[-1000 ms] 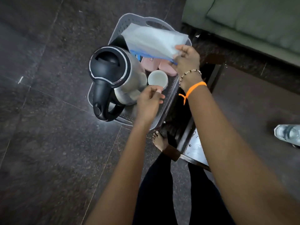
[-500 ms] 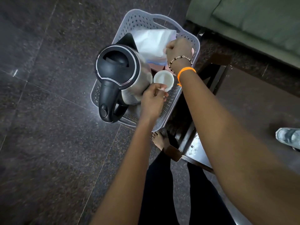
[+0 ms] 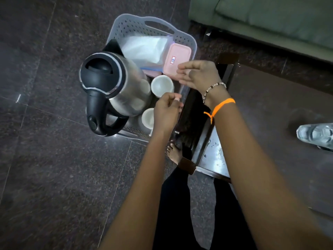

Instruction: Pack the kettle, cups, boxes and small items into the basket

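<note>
Hands hover over the grey perforated plastic basket [image 3: 187, 40]: right hand [image 3: 200, 74] empty, fingers spread; left hand [image 3: 166, 112] pinching something small, unidentifiable

We see a dark speckled stone floor [image 3: 54, 177] with thin pale joints between its large tiles. On it stands a pale perforated plastic basket [image 3: 191, 42] toward the far middle, its handle cut-out at the far end. Just right of the basket a dark wooden table [image 3: 207, 134] stands on the floor, its shiny top [image 3: 214, 156] partly in view. Our bare foot [image 3: 173, 153] rests on the floor beside the basket's near corner and the table. At the far right edge, a grey shoe [image 3: 315, 135] sits on the floor. A green sofa [image 3: 270, 15] stands at the far right.
</note>
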{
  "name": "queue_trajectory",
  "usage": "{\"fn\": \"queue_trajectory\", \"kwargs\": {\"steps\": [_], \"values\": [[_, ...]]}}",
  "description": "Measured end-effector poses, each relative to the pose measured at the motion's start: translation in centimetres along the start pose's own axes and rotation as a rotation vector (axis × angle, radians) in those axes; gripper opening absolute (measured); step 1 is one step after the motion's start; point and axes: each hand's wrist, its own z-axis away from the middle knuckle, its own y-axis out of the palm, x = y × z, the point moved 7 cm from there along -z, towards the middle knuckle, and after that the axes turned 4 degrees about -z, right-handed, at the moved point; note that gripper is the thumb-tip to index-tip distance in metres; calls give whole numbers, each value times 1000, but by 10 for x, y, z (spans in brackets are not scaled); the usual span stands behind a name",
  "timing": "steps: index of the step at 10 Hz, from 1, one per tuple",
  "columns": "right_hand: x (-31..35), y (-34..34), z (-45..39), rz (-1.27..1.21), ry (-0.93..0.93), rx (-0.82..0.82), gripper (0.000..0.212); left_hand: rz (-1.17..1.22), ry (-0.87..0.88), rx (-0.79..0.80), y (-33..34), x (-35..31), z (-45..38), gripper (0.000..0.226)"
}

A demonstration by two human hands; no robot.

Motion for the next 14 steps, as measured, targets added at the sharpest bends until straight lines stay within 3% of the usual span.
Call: {"fn": "queue_trajectory", "kwargs": {"steps": [4, 8, 10, 11, 12, 14], "values": [[-109, -224, 109, -194, 95, -237, 26, -209, -3, 172, 142, 19, 93, 17], [-201, -513, 185, -288, 252, -570, 22, -345, -161, 425, 379, 63, 193, 27], [-206, -569, 159, -219, 281, -578, 45, -555, -78, 448, 451, 58, 194, 54], [-200, -571, 146, -119, 279, -507, 54, -556, -46, 431, 465, 54, 187, 55], [-198, -569, 137, -63, 254, -427, 51, -559, -49, 432, 466, 58, 184, 56], [-191, -570, 150, 100, 273, -463, 42, -605, -108, 376, 441, 56, 190, 60]]}}
